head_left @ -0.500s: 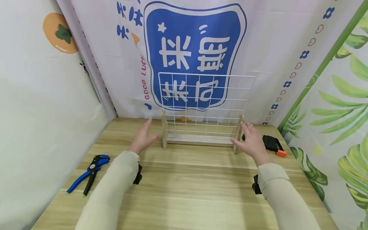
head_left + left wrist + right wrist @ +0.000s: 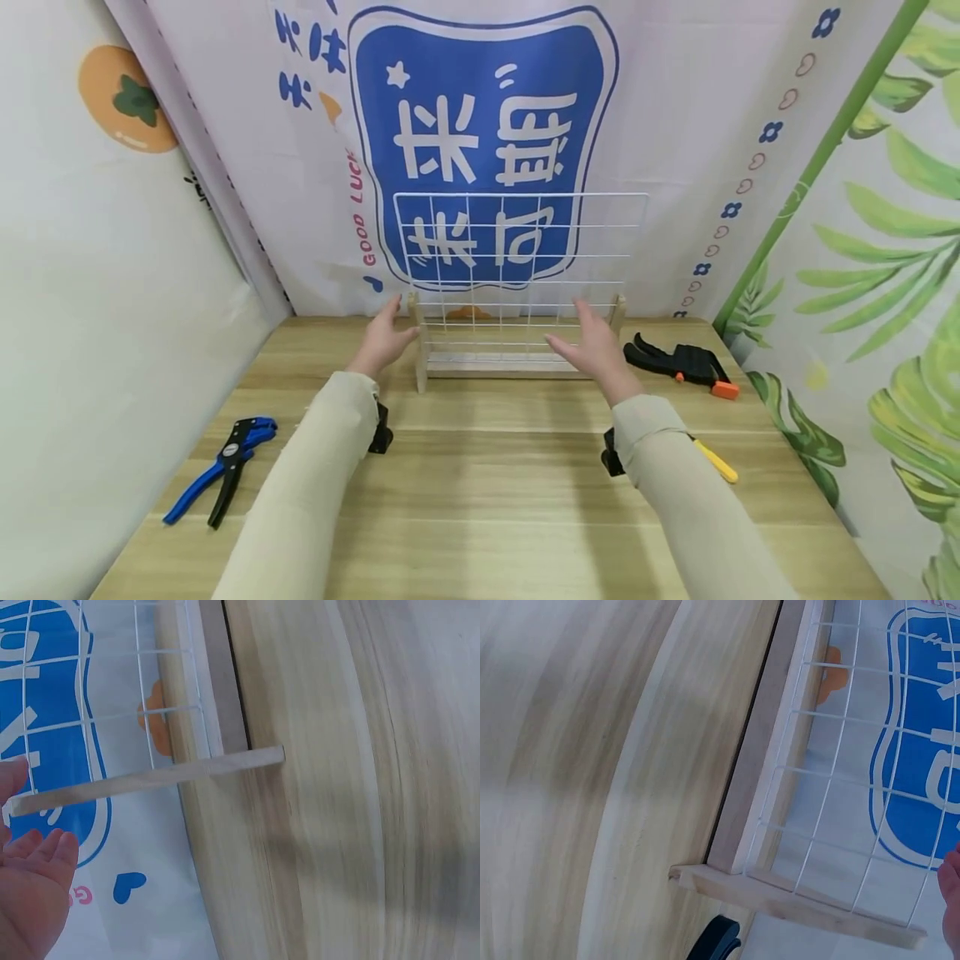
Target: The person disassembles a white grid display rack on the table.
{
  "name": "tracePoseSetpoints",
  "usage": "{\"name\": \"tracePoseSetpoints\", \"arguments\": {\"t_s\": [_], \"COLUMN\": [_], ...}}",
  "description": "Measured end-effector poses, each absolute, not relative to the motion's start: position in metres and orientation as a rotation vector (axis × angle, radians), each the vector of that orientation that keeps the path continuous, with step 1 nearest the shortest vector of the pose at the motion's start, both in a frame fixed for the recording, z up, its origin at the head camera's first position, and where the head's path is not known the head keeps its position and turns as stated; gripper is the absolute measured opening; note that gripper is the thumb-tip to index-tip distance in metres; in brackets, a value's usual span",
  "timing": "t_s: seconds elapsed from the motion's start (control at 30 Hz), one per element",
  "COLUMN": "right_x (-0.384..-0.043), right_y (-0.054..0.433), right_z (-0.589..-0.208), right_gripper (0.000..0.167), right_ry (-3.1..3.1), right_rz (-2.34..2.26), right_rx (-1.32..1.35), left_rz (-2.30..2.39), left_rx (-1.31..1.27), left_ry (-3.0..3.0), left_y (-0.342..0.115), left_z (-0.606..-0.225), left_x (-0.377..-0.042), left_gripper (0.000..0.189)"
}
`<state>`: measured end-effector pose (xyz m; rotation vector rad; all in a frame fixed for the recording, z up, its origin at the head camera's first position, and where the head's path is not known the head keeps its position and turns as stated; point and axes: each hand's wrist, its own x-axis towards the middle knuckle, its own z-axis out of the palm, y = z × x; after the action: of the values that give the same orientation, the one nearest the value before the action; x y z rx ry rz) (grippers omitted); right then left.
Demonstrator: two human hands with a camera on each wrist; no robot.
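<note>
A white wire grid panel (image 2: 517, 256) stands upright in a wooden stand (image 2: 510, 372) at the back of the table. My left hand (image 2: 381, 343) is at the stand's left post (image 2: 420, 354), fingers extended. In the left wrist view, thumb and fingers lie on either side of that post (image 2: 150, 778); whether they touch it I cannot tell. My right hand (image 2: 596, 350) is spread in front of the grid's lower right part, just inside the right post (image 2: 618, 314). Only its fingertips (image 2: 951, 889) show at the right wrist view's edge.
Blue and black wire-stripping pliers (image 2: 228, 467) lie at the left. A black clamp with orange tips (image 2: 686, 364) lies right of the stand. A yellow handle (image 2: 716, 461) shows past my right sleeve. A printed cloth (image 2: 675, 125) hangs behind the table.
My right hand has moved left from the right post to in front of the grid, uncovering the clamp and the yellow handle. My left hand has come closer to the left post.
</note>
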<state>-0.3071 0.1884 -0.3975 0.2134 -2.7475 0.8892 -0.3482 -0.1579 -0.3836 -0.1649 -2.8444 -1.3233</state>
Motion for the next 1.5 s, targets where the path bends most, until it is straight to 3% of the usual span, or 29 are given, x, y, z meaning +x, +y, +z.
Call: {"name": "tracePoseSetpoints", "arguments": {"t_s": [0.7,1.5], "right_x": [-0.329,-0.339], "right_y": [0.134,0.128], "right_z": [-0.371,-0.375], "right_gripper": [0.089,0.097], "right_ry": [-2.802,-2.843], "right_rz": [1.080,1.183], "right_rx": [0.138,0.171], "left_rz": [-1.459,-1.641], "left_rx": [-0.184,-0.063], "left_ry": [-2.811,-2.729], "left_y": [-0.146,-0.139], "left_z": [-0.371,-0.384], "left_x": [-0.367,-0.368], "left_gripper": [0.081,0.072]}}
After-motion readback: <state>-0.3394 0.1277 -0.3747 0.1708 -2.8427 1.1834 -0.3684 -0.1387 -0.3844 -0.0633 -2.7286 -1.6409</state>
